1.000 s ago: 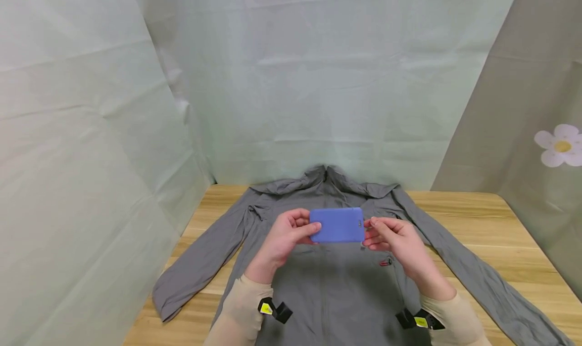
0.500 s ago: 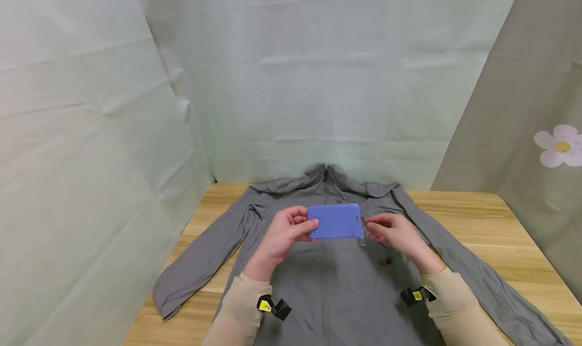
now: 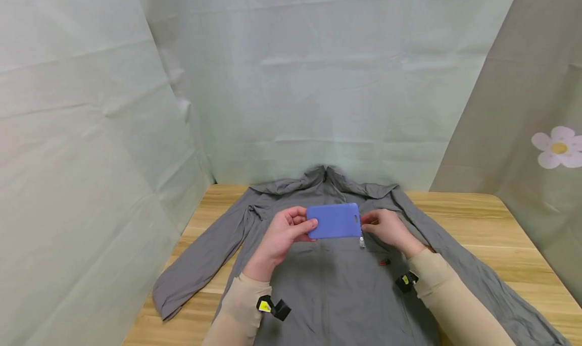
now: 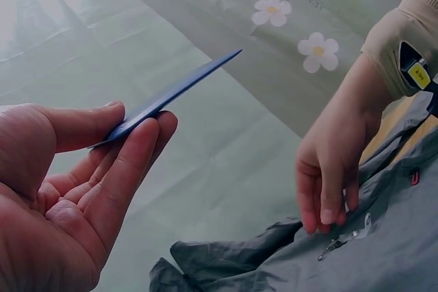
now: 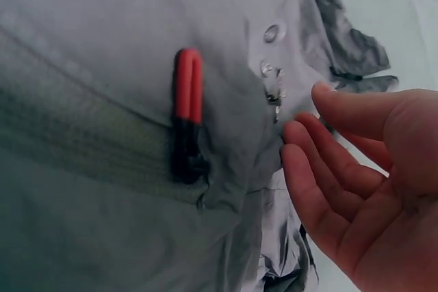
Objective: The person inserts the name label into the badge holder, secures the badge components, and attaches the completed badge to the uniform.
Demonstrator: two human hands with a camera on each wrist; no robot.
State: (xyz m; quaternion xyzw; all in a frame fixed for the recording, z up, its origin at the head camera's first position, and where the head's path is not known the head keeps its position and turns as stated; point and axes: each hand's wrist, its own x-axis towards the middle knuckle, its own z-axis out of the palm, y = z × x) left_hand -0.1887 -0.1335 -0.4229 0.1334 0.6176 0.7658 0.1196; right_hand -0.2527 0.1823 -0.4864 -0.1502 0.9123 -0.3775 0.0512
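Note:
A flat blue badge holder (image 3: 334, 220) with a slot at its right end is held up in front of the grey jacket (image 3: 313, 285). My left hand (image 3: 286, 232) pinches its left end between thumb and fingers; in the left wrist view the holder (image 4: 168, 97) shows edge-on. My right hand (image 3: 386, 227) is just past the slotted end. In the right wrist view, the thumb and fingers of that hand (image 5: 363, 162) are loosely bent and apart, beside a small metal clip (image 5: 276, 94) with a clear strap. The clip (image 4: 345, 239) lies against the jacket.
The jacket lies spread on a wooden table (image 3: 482, 219), sleeves out to both sides. A red zipper pull (image 5: 189, 87) hangs on its front. Pale cloth sheets (image 3: 327, 83) rise behind and at the left, with a printed flower (image 3: 559, 147) at the right.
My right hand has drawn away from the badge holder's end, then come back closer with its fingers turned downward. The badge holder has shifted slightly left and up in my left hand.

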